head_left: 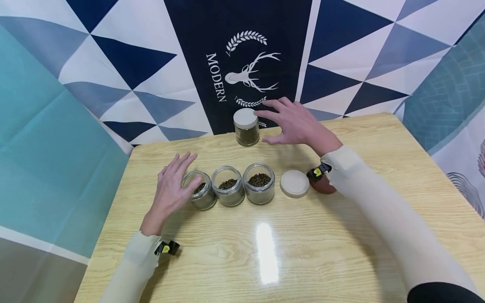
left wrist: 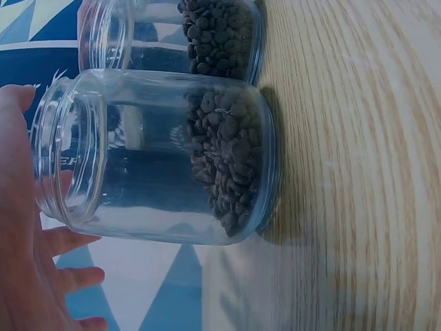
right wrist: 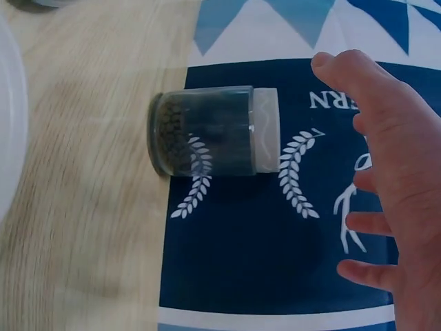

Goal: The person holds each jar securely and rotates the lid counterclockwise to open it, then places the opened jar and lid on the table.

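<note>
Three glass jars without lids stand in a row on the table, each partly filled with dark brown pellets: a left jar [head_left: 203, 195], a middle jar [head_left: 230, 193] and a right jar [head_left: 260, 191]. My left hand [head_left: 172, 185] hovers beside the left jar, its fingers spread; in the left wrist view the hand is near that jar's rim [left wrist: 52, 145]. Farther back stands a jar with a white lid [head_left: 247, 130], dark contents inside. To its right my right hand [head_left: 293, 124] is held with fingers apart. The right wrist view shows a gap between that hand and the lidded jar [right wrist: 207, 131].
A loose white lid [head_left: 294, 184] lies right of the row. Beside it is a reddish-brown round thing [head_left: 323, 185], partly hidden by the right wrist. A patterned cloth [head_left: 242, 54] hangs behind the wooden table [head_left: 212, 265].
</note>
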A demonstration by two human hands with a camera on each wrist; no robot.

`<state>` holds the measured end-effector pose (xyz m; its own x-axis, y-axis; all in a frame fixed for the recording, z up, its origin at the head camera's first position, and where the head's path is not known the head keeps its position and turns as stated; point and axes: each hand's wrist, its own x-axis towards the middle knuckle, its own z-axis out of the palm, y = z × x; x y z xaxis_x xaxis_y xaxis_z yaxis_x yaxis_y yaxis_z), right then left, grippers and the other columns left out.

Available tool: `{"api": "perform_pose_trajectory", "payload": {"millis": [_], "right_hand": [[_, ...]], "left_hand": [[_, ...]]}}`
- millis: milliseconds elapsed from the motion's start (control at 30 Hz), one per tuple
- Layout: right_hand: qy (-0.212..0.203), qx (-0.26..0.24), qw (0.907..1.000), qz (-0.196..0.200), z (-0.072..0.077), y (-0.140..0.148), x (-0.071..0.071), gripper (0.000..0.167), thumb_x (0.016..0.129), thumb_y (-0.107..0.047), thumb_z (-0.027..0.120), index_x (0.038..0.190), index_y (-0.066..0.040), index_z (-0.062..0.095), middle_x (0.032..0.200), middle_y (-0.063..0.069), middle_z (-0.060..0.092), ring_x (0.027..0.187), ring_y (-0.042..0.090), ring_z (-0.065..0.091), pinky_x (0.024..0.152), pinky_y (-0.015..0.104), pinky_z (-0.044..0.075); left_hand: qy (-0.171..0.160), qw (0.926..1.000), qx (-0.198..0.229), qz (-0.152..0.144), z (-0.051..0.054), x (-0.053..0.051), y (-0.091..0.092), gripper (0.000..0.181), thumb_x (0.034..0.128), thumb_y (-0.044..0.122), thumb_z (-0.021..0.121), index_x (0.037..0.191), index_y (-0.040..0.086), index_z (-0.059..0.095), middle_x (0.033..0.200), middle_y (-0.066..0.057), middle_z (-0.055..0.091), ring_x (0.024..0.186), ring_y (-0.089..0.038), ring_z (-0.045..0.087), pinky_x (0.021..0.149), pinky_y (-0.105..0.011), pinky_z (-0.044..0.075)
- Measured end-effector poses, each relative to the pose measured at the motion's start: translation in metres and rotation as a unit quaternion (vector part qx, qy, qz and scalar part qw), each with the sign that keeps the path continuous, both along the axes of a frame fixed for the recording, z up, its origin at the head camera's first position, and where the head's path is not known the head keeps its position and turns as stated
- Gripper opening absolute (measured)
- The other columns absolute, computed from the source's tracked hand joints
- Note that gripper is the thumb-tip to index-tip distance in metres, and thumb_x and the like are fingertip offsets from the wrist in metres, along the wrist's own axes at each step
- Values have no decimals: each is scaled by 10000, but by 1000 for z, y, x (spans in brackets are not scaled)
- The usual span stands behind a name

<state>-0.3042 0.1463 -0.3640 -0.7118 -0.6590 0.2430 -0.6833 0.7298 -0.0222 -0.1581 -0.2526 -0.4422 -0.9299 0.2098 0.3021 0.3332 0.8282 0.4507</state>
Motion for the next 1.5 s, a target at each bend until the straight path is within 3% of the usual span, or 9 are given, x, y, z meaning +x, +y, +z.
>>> {"api": "perform_pose_trajectory", "payload": {"millis": [400,767,1100,1333,1500], "right_hand": [[-151,-118,9997,-121,-1,-31,-26,859,951,-646,772,1700,-320,506,1801,158,418,1581,438,444,1051,645,520],[-129,-144,9998,-15,6,-59,-45,809,951,-592,749,1687,-348,518,1789,131,439,1562,414,441,1125,638,500],[-572,164,9982,22,4,-74,-47,800,969,-554,754,1700,-352,498,1819,120,384,1566,386,407,1118,600,500],[-1018,326,9943,3,-8,-75,-49,804,1019,-543,759,1733,-337,451,1876,125,272,1627,413,340,1247,643,475],[-1285,437,9907,64,-17,-75,-49,822,1044,-540,727,1764,-327,392,1911,122,177,1748,432,185,1340,692,387]], "left_hand": [[-94,9998,163,-40,-4,0,-1,764,1041,544,580,1732,239,461,1810,-150,442,1724,-482,313,1307,-858,210],[130,9985,429,-307,-6,4,-1,743,1028,523,590,1697,211,515,1783,-158,483,1707,-500,343,1292,-871,219],[304,9973,521,-413,-7,6,1,830,1059,735,461,1687,196,526,1774,-161,495,1692,-507,366,1274,-879,237],[498,9950,716,-495,-7,4,3,970,1031,891,361,1676,190,545,1763,-162,512,1682,-512,382,1259,-880,247],[532,9941,793,-518,-8,4,5,1024,1015,932,323,1672,180,549,1754,-172,521,1669,-530,392,1253,-881,251]]}}
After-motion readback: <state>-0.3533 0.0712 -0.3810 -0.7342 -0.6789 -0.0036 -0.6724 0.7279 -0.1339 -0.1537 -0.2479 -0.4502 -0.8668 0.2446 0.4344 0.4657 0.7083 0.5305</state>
